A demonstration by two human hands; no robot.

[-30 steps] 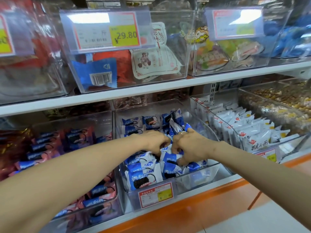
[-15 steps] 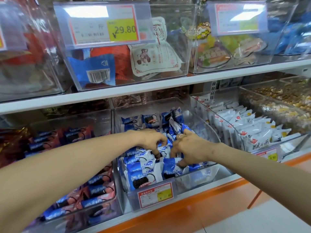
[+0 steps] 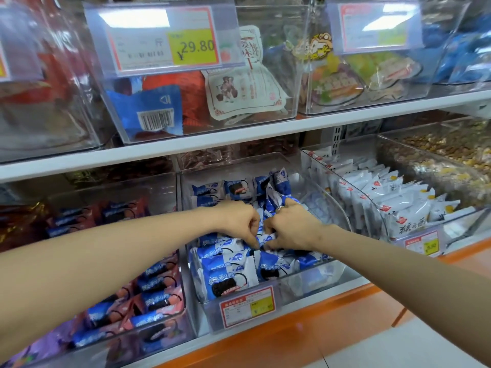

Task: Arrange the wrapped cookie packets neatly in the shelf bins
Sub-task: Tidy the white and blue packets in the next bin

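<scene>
The blue-and-white cookie packets (image 3: 225, 277) lie in the clear middle bin (image 3: 322, 281) on the lower shelf. The front rows are stacked with their faces forward. The packets at the back of the bin stand loosely and lean at different angles.

Your left hand (image 3: 239, 221) and right hand (image 3: 289, 227) are both inside this bin, above the middle rows, knuckles up. The fingers of each hand are curled tight and pinch the packets between them (image 3: 261, 232). A ring (image 3: 279, 208) shows on the right hand.

Compared with the frame half a second earlier, the right hand has shifted a little toward the left hand, so the gap between them is narrower. The left hand holds almost the same position. The front rows have not moved.

A red-and-yellow price tag (image 3: 247, 305) is fixed to the front wall of the bin. The bin to the left (image 3: 170, 264) holds pink-and-blue packets (image 3: 156, 285). The bin to the right (image 3: 353, 192) holds white packets (image 3: 409, 216). The upper shelf (image 3: 239, 139) carries further clear bins, one with a label reading 29.80 (image 3: 164, 41).
</scene>
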